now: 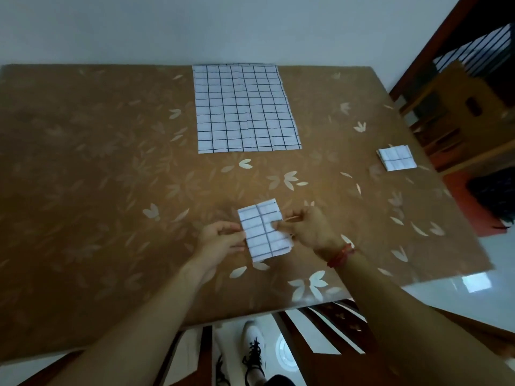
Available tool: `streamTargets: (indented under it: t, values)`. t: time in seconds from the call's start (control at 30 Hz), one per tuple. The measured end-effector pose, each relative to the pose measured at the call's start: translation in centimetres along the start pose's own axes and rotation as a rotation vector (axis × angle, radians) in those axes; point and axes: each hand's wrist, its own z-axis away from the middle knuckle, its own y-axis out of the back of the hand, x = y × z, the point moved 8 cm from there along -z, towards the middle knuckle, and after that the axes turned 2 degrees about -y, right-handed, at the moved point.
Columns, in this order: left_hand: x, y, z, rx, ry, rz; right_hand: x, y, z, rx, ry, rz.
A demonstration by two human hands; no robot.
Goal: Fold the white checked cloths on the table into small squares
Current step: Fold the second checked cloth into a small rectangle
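The left hand [223, 240] pinches the folded cloth [263, 229] at six o'clock by its left edge, the right hand [309, 229] its right; a spread cloth [245, 107] lies at twelve

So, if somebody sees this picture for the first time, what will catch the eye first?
Most likely the small folded cloth near the front of the brown table, pinched between the left hand and the right hand. Next, the big unfolded cloth lying flat at the table's far edge, and a folded stack near the right edge.
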Motion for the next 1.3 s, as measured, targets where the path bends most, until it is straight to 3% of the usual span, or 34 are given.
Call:
streamTargets:
  t: [0.23,0.67,1.3]
  values:
    - [-0.6,-3.2,1.0,0.010,-0.020,-0.034,5.0,3.3,1.5,0.123,-0.026,-0.122]
    - [-2.4,-5.9,0.0,0.124,-0.001,-0.151,9.6,6.1,-0.1,0.251,-0.105,0.019]
    - [-5.7,-6.9,-3.4,0.196,-0.022,-0.500,15.3,4.5,-3.7,0.245,-0.153,0.169]
